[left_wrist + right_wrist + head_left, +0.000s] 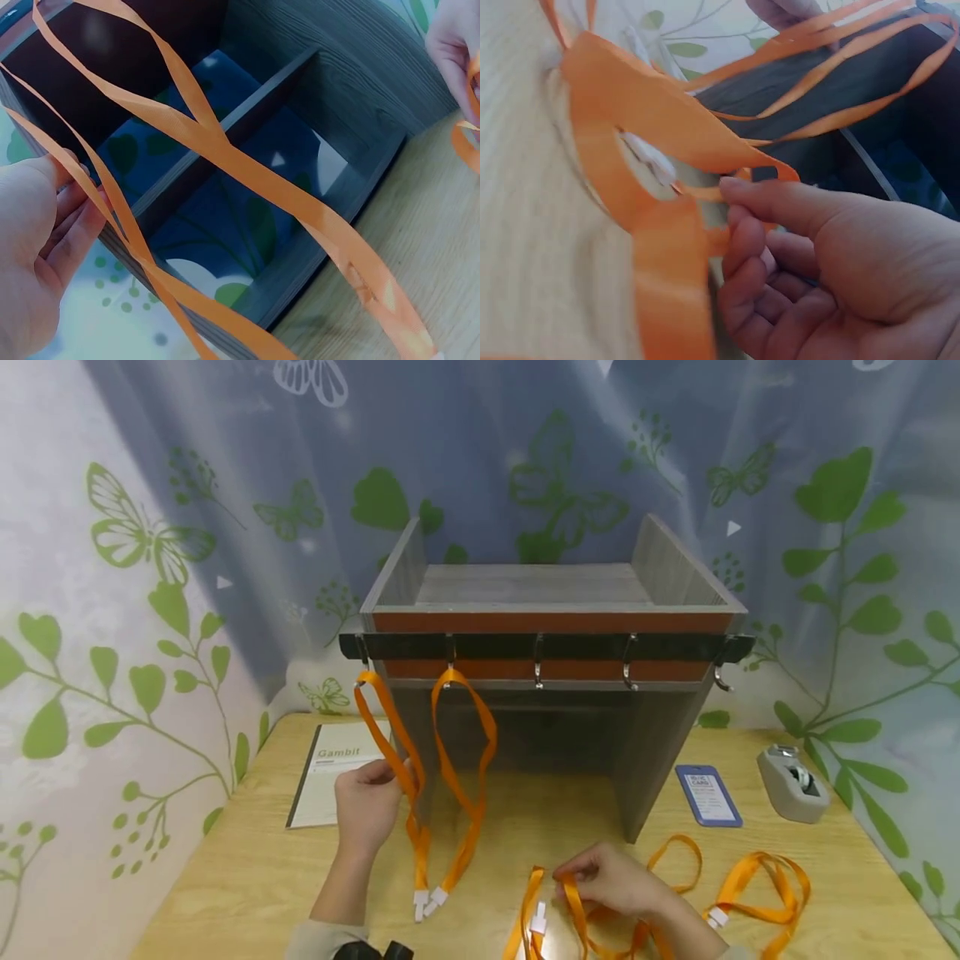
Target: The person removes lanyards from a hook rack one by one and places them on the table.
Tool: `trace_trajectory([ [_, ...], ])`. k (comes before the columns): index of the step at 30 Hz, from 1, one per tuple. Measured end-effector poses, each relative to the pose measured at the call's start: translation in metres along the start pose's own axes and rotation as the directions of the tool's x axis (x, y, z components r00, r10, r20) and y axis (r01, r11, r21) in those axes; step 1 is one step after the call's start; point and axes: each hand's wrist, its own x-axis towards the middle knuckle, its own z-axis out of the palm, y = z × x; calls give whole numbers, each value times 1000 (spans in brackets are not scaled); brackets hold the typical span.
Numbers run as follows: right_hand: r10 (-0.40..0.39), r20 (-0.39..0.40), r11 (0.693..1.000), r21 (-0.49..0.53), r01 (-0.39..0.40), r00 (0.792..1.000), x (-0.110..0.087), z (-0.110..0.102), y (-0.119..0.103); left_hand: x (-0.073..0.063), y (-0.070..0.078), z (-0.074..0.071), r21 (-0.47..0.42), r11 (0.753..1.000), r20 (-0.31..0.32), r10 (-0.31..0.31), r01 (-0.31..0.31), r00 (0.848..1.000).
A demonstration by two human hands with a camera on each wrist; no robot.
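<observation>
Two orange lanyards hang from the first two hooks at the left of the rack. My left hand point(369, 802) pinches a strap of the leftmost lanyard point(392, 745) partway down. The second hanging lanyard point(487, 739) is just right of it; their white clips point(421, 906) dangle close together. Low in the head view, my right hand point(611, 881) holds another orange lanyard point(573, 902) between thumb and fingers. In the right wrist view that hand's thumb point(780, 201) lies against the orange strap point(671, 277), which loops down toward the table.
A black hook rail point(495, 647) runs along the front of a grey wooden shelf point(645, 760). More orange lanyards point(757, 893) lie at right. A blue card holder point(708, 795), a tape dispenser point(793, 783) and a Gambit notebook point(318, 793) lie on the table point(247, 877).
</observation>
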Motion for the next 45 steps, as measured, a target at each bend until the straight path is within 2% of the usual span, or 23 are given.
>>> trace_trajectory([
  [5,-16,42,997,-70,19,999,-6,-20,-12,3,2,0,25,999,11,47,-47,999],
  [12,-43,38,999,-17,44,998,-11,-29,-27,4,2,2,27,998,26,64,-65,998],
  [25,-164,-79,983,-98,156,983,-12,-21,-66,3,2,-3,87,996,43,27,-30,999],
  [32,-206,-183,978,-60,198,961,-19,-30,-80,2,0,-3,82,996,43,35,-39,998],
  [36,-224,-203,974,-36,222,953,-23,-40,-84,4,1,-2,98,994,48,38,-42,998],
  [41,-176,-247,984,-59,166,953,-34,-47,-90,3,3,-2,145,988,52,35,-43,998],
  [45,-136,-325,990,-72,119,936,-44,-51,-96,3,7,-4,168,983,53,63,-72,997],
])
